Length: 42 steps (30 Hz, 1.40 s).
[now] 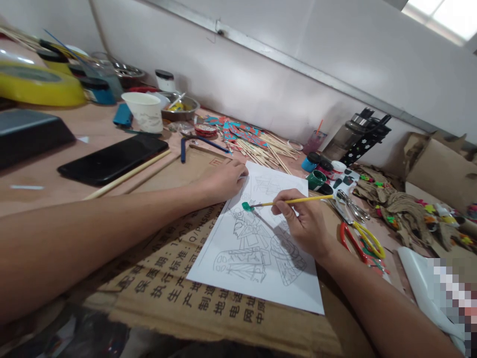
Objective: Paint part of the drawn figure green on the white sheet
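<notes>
A thin yellow paintbrush is pinched in my right hand. Its tip touches a patch of wet green paint on a white sheet of paper, near the top of a pencil drawing. The sheet carries several outlined figures and shapes, otherwise uncoloured. My left hand rests with curled fingers on the sheet's upper left edge, holding it down; its fingertips are partly hidden. Under the paper lies a flattened cardboard piece with printed characters.
An uncapped green paint jar stands beyond my right hand, near other jars. Scissors with red and yellow handles lie to the right. A black phone, a paper cup and a wooden stick are left. Thin sticks are piled behind.
</notes>
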Motion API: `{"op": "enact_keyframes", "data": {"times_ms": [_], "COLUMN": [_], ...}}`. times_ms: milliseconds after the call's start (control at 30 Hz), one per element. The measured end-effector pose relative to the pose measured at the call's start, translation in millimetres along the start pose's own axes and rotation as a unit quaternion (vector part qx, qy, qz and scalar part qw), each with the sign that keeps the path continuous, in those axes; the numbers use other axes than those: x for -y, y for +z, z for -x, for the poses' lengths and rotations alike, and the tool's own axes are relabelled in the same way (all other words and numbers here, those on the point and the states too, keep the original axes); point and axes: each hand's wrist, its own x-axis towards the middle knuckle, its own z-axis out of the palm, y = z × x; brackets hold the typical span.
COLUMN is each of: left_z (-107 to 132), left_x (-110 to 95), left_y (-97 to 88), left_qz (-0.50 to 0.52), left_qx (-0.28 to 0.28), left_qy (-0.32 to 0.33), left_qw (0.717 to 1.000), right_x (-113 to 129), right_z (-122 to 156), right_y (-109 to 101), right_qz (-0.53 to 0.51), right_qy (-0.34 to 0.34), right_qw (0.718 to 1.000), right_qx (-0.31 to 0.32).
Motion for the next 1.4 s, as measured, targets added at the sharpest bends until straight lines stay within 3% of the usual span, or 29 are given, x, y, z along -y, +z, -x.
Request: {"op": "enact_keyframes", "data": {"times_ms": [333, 667, 1000, 1400], "left_z": [0.8, 0.1, 0.1, 1.3], "left_x": [-2.4, -0.5, -2.2, -0.7], "left_y": [-2.5, -1.5, -1.3, -1.3], "left_qz": [-0.003, -0.008, -0.008, -0.025], "left_qx": [0.007, 0.01, 0.004, 0.006], "left_qy": [-0.009, -0.008, -0.011, -0.006], "left_qw": [1.0, 1.0, 1.0, 1.0], "right_x": [-5.7, -3.6, -3.9, 0.2], "right_z": [-2.0, 0.0, 2.1, 0.0], "right_y": [14.4, 12.4, 4.4, 5.6], "right_qz": [-0.021, -0.033, -0.027, -0.027], "right_qy": [0.02, 0.018, 0.012, -0.009], "right_qw": [1.0, 0.999, 0.999, 0.999], "right_qx": [0.0, -0.014, 0.038, 0.019]}}
